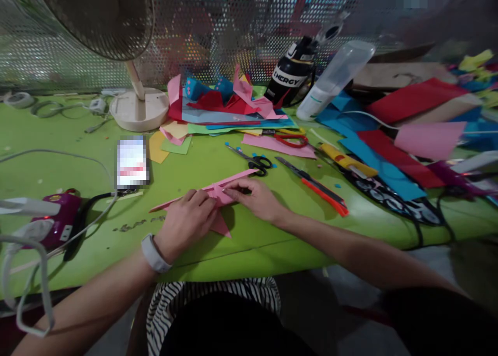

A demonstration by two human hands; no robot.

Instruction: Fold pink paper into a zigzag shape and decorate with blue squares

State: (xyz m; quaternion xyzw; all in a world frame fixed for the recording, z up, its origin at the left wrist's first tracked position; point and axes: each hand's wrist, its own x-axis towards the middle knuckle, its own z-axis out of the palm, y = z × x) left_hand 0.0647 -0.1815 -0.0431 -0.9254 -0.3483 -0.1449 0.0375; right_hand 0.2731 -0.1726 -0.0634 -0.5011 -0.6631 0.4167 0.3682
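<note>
A folded pink paper [221, 225] lies on the green table in front of me, with long narrow strips reaching out to both sides and a pointed flap toward me. My left hand [185, 222], with a grey band on its wrist, presses bent fingers onto the paper's left part. The right hand [257, 197] pinches the paper near its middle between thumb and forefinger; the fingertips partly hide the fold. Just beyond the right hand lie black-handled scissors [252, 160]. A red and black utility knife [315, 186] rests farther right.
A phone [132, 162] lies to the left near a fan [139, 109] and a purple power strip [58, 218] with cables. Coloured papers [225, 118] are piled at the back beside a black bottle [290, 76]. A yellow cutter [346, 160] and more paper sheets cover the right.
</note>
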